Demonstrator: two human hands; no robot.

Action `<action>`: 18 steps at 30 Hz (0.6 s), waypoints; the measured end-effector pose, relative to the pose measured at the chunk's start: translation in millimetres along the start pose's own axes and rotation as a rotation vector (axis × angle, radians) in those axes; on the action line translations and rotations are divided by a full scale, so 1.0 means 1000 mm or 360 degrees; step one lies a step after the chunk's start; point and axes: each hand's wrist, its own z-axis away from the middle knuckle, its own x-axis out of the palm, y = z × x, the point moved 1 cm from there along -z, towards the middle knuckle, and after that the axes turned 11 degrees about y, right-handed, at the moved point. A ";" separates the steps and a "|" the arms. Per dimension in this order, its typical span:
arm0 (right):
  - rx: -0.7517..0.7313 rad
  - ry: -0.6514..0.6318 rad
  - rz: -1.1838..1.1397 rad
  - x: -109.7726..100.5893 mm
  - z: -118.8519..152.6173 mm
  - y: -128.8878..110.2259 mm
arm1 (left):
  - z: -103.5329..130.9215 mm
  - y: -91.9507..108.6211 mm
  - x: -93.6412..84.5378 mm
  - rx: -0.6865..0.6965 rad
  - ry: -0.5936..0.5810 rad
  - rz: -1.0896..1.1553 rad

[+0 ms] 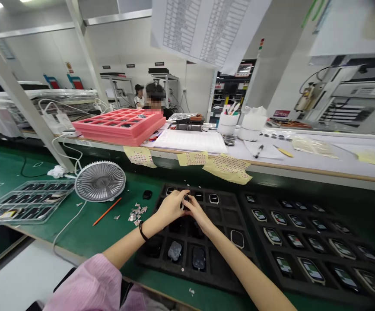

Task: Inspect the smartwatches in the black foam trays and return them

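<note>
Both hands meet over a black foam tray (220, 216) on the green bench. My left hand (173, 205) has its fingers closed round a small dark watch-like piece (185, 202), whose details are mostly hidden. From the right, my right hand (198, 212) pinches the same piece with its fingertips. Around them, the tray's compartments hold several watch cases, among them a silver-rimmed one (237, 238) to the right and a dark one (198, 258) nearer the front edge.
A second foam tray (265, 268) with several lit watches lies on the right. On the left are a white fan (100, 181), an orange pencil (107, 211), small silvery scraps (137, 213) and a clear plastic tray (28, 201). A pink tray (119, 125) sits on the shelf.
</note>
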 end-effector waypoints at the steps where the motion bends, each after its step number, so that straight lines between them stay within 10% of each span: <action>1: 0.0041 -0.0020 -0.0026 0.006 0.007 0.000 | 0.006 0.002 -0.003 -0.0016 0.0003 -0.0021; 10: 0.0200 0.0072 -0.0229 0.031 0.032 0.009 | 0.042 0.007 -0.007 -0.0023 -0.0032 -0.0054; 18: 0.0582 -0.0159 -0.0536 0.029 0.026 0.006 | 0.069 -0.077 -0.049 -0.0452 -0.0082 -0.0429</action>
